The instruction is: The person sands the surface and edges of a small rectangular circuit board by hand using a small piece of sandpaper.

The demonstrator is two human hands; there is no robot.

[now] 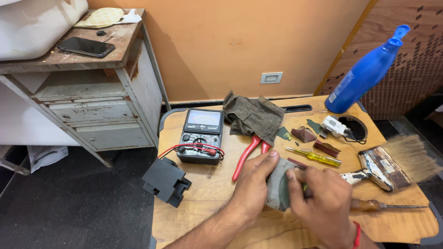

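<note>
hands meet low at the middle of the desk [295, 230], both closed on one grey-green abrasive sheet [278, 185]. the left hand [251, 186] pinches its near edge between thumb and fingers, while the right hand [323, 200] presses down on its other side; whether something small sits under the sheet, i cannot tell. to judge by the grip, this looks like a rubbing or cleaning step in progress, and the next move would call for a firm hold and short, even strokes so the sheet does not slip.

just beyond the left hand lie red-handled pliers [247, 157], their jaws hidden under a crumpled dark cloth [253, 115]. just past the right hand is a yellow screwdriver [318, 157], and to its right a wooden-handled screwdriver [383, 205] and a worn paintbrush [392, 163]. further left of the hands stand an analog multimeter [201, 134] with red leads and a black plastic block [165, 180]. far beyond the right hand stands a blue spray bottle [364, 74].
</note>
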